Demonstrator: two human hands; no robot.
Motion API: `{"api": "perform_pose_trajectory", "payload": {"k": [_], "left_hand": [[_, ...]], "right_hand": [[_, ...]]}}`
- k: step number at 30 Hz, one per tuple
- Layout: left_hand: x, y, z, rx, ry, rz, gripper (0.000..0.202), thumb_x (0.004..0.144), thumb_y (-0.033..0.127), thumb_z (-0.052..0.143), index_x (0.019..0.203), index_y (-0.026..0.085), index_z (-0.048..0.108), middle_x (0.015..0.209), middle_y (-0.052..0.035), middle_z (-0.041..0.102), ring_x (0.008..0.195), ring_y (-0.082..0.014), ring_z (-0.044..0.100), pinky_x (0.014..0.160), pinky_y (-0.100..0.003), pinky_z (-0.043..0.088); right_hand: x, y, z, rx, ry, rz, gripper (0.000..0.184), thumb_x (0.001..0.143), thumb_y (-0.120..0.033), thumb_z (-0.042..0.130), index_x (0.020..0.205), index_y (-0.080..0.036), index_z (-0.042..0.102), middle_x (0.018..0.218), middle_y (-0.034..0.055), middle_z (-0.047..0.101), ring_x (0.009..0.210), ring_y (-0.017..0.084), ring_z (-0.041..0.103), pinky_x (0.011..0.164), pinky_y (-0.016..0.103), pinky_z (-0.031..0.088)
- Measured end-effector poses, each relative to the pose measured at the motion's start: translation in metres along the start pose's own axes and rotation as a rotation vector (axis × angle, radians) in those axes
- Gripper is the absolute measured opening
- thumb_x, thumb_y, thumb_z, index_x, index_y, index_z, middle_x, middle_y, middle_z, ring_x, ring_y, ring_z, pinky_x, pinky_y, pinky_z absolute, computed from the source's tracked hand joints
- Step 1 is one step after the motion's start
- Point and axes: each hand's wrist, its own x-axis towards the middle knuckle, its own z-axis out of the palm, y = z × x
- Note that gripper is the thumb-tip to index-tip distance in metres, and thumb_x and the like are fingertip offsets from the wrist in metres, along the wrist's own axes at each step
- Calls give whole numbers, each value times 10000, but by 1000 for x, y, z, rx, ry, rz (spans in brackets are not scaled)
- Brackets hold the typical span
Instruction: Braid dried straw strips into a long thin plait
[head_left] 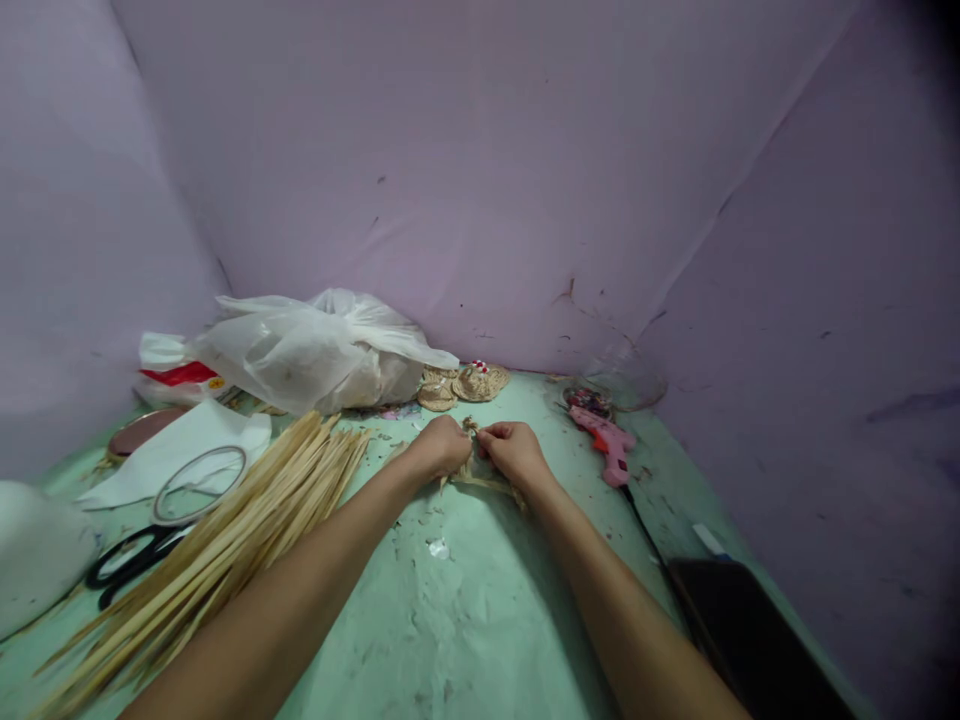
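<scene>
In the head view both hands meet over the middle of the green table, closed around a braided straw strip [484, 484]. My left hand [442, 447] is a loose fist with the strip at its inner side. Thumb and forefinger of my right hand [514, 450] pinch the strip close by. A small knotted end pokes up between the hands, and another part runs below them towards the right wrist. The fingers cover much of the strip. Left of my left forearm lies a bundle of pale dry straw strips [247, 540].
Scissors [131, 560], a tape ring [159, 505] and white paper [202, 432] lie at left. A white plastic bag [315, 350] and small woven straw hats [480, 384] stand against the wall. To the right are a pink glue gun [611, 445] with its cord and a dark flat device [750, 635].
</scene>
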Motion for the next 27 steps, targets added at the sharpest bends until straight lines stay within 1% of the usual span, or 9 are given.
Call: {"api": "perform_pose_trajectory", "payload": {"k": [5,9,13,17,19,21,23,25,27], "left_hand": [[-4,-4,-1,192,45,149,155,536,108,469,394,154,428,330,46,291,365,-63,278,377,-206,163],[-2,-4,-1,232,33,146,144,539,113,453,402,157,440,349,39,327,378,-75,305,384,-209,191],[-2,-3,-3,193,-21,105,146,557,111,450,419,159,453,345,33,366,350,-83,329,367,-208,222],[-9,3,-10,90,-104,32,200,601,130,475,408,154,428,324,38,355,294,-67,295,343,-206,230],[-13,8,-14,5,-169,-13,236,642,163,481,413,147,429,330,38,366,269,-58,284,335,-208,241],[-16,11,-16,-25,-195,-51,267,671,193,486,415,141,428,331,37,374,255,-53,282,329,-208,246],[-15,11,-18,-20,-195,-66,277,679,199,489,416,138,424,328,33,385,254,-51,289,323,-203,247],[-12,10,-20,-49,-224,-85,266,688,195,479,433,137,432,334,28,406,255,-53,299,316,-202,248],[-8,8,-23,-121,-274,-111,249,703,202,465,464,136,445,349,30,425,255,-53,303,308,-202,247]], "right_hand": [[-16,-10,-1,-263,84,-125,203,706,-223,483,671,-144,667,648,84,654,582,131,534,501,208,293],[-38,-15,1,-505,77,-193,228,751,-228,431,711,-154,643,666,101,647,565,136,526,498,226,260],[-49,-11,3,-522,50,-225,224,770,-220,413,743,-157,627,660,92,638,544,127,510,499,225,256],[-42,-9,-16,-554,19,-227,239,772,-229,413,760,-174,645,669,84,640,572,135,522,523,228,278],[-36,-12,-31,-619,50,-169,212,743,-234,458,788,-197,662,712,85,647,644,163,544,551,239,295],[-31,-19,-42,-669,95,-103,178,692,-177,501,738,-173,673,734,110,641,713,194,552,594,255,325],[-29,-26,-44,-575,215,-187,219,678,-124,498,804,-160,673,859,123,634,812,198,544,669,259,350],[-27,-31,-37,-343,274,-202,254,697,-123,479,872,-161,659,878,103,637,808,175,552,689,247,373],[-24,-32,-24,-80,158,-31,186,700,-163,494,780,-144,661,713,84,647,671,160,573,609,235,403]]}}
